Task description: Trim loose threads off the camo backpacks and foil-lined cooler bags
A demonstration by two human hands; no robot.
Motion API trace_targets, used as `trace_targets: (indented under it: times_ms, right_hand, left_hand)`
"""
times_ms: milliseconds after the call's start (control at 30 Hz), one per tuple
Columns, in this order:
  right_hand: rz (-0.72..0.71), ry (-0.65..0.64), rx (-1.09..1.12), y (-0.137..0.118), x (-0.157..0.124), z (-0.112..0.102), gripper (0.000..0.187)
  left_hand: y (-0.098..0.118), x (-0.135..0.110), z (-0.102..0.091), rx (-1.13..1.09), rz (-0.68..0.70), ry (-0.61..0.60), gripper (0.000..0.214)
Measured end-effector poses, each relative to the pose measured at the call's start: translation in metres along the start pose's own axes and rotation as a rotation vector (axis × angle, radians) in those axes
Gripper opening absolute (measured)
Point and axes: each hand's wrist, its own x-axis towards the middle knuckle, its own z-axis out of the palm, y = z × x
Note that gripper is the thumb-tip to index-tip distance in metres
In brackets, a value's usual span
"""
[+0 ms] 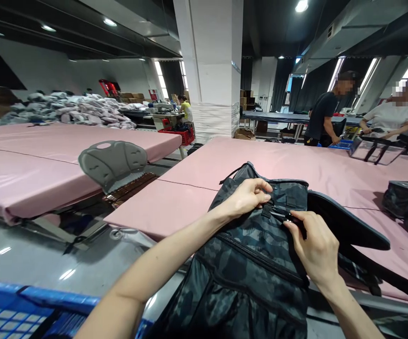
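Note:
A dark camouflage backpack (246, 254) leans against the near edge of the pink-covered table, its zipped front facing me. My left hand (251, 195) lies on its upper part, thumb and fingers pinched together at a short black webbing strap (267, 209). From the other side my right hand (315, 240) closes its thumb and fingers around a small dark-handled tool with a thin metal tip (277, 214). That tip points left, close to the webbing; its exact kind is too small to tell. A padded black shoulder strap (348, 219) spreads out to the right of the pack.
A blue plastic crate (37, 301) stands at lower left. The grey chair (114, 162) sits between two pink-covered tables. Dark bags (406, 200) lie on the right. Across the table, two people stand near a clear bag (376, 149). A white pillar (211, 70) rises behind.

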Motion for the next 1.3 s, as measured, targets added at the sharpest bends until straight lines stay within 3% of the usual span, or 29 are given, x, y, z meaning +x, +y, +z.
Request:
trace_targets:
  times_ms: [400, 800, 1300]
  right_hand:
    - [-0.08, 0.02, 0.003, -0.005, 0.0, 0.005, 0.009]
    - [-0.015, -0.05, 0.194, 0.003, 0.005, 0.008, 0.01]
    - [-0.033, -0.049, 0.121, -0.002, 0.016, 0.011, 0.009]
  left_hand:
    - [-0.004, -0.004, -0.001, -0.071, 0.005, 0.076, 0.01]
    - [-0.006, -0.006, -0.003, -0.127, 0.001, 0.08, 0.009]
    - [-0.003, -0.005, -0.003, -0.142, -0.02, 0.092, 0.007]
